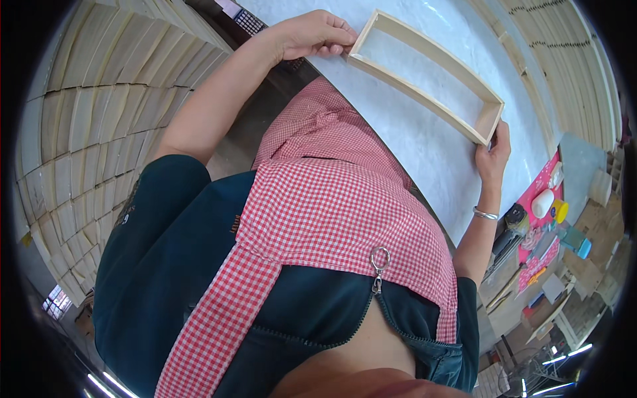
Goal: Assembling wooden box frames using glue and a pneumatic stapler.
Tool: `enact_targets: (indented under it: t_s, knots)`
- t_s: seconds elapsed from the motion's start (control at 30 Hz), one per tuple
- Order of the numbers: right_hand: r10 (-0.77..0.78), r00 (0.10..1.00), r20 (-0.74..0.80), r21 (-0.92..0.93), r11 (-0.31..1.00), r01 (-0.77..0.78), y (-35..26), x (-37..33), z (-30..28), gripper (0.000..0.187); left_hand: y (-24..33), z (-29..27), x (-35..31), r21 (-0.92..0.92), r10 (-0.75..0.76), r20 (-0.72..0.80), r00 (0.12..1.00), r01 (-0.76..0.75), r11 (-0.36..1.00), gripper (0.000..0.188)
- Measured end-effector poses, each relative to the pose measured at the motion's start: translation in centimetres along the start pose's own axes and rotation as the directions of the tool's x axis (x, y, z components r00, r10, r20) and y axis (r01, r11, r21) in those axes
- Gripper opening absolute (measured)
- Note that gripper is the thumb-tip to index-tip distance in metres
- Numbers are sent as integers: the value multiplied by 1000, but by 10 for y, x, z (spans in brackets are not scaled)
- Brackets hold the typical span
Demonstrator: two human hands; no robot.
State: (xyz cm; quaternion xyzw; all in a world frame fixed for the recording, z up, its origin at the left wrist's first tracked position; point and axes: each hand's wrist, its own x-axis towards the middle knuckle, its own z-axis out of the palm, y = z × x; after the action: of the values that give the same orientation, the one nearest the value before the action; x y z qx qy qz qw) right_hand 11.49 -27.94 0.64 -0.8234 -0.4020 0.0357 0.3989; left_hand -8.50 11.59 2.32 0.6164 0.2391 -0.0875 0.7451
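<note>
A long rectangular frame of thin pale wood (417, 97) is held between my two hands over a white, marbled tabletop (398, 129). The tabletop shows through its open middle. My left hand (317, 34) is closed on the frame's left end, fingers curled at the corner. At the opposite end, my right hand (492, 154) grips the lower right corner; part of its fingers is hidden behind the wood. A silver bangle (486, 213) circles my right wrist. Whether the frame touches the tabletop, I cannot tell.
Tall stacks of pale wooden pieces (99, 113) rise at my left. More wooden strips (564, 60) stand along the table's far right. A pink cloth (536, 192) at right bears a white container (542, 203), a yellow-lidded one (559, 211) and small tools. The table edge runs diagonally before me.
</note>
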Motion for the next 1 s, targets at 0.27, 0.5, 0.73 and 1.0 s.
enact_targets:
  t_s: [0.27,0.5,0.73,1.0]
  knots:
    - [23,1000,4,1,1000,-23,5,-3,0,50,-5,17,7,600,223,-60,973,-143,787,11]
    - [28,992,-126,87,996,-17,12,-10,7,46,-17,28,-8,591,410,-220,885,-214,778,23]
    - [90,963,-255,131,990,-58,4,-16,16,29,-8,30,-37,92,165,-182,969,-151,984,33]
    - [386,910,-154,355,881,-314,-38,-45,-5,26,6,33,-32,70,31,-105,994,-24,997,34]
